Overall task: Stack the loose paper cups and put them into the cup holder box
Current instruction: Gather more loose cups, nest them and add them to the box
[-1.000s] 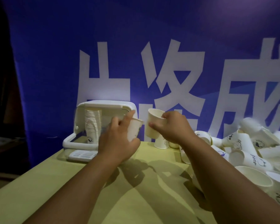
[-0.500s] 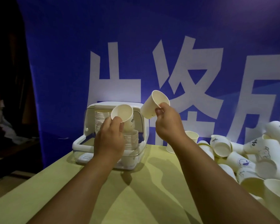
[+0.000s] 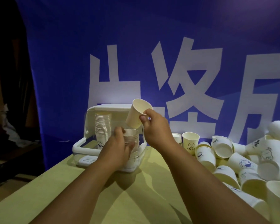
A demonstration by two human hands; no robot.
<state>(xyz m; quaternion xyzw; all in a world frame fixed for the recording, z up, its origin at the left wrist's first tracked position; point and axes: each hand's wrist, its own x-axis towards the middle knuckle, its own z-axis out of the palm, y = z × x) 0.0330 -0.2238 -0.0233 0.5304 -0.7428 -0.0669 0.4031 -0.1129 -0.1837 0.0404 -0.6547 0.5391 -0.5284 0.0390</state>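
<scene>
— Where's the next cup?
— The right hand (image 3: pixel 155 126) pinches a single cup (image 3: pixel 137 113) up high. It is tilted, with the base pointing down-left and the mouth up.
— And where does it go?
— Onto the short stack (image 3: pixel 131 137) just below it, in the right side of the box (image 3: pixel 81 146). The left hand (image 3: pixel 118 146) grips that stack. Loose cups (image 3: pixel 233 159) lie to the right on the table.
</scene>
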